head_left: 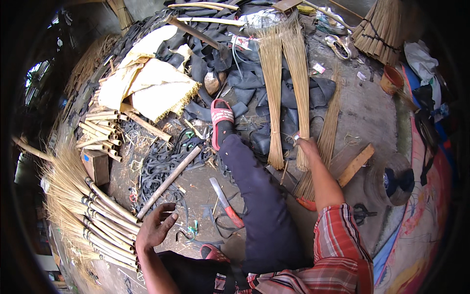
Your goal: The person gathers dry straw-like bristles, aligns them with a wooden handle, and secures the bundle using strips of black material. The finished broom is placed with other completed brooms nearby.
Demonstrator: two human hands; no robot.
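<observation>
Two long bundles of dry broom straw lie side by side in front of me, their cut ends toward me. My right hand [307,146] is closed around the lower part of the right straw bundle [296,83], beside a small loop of pale tie at its fingers. Just left of it rests the other bundle [271,88], tied near its base. Loose straw [327,132] spreads under my right forearm. My left hand [155,226] hovers at the lower left, fingers apart and holding nothing, near the handles of several stacked brooms [110,223].
A red-handled knife [226,202] and a wooden stick [169,183] lie left of my leg. Black rubber strips [169,164] cover the floor there. Scissors [363,213] and a wooden board [356,165] are at right. Cut bamboo handles [102,131] and a pale sack [161,88] lie far left.
</observation>
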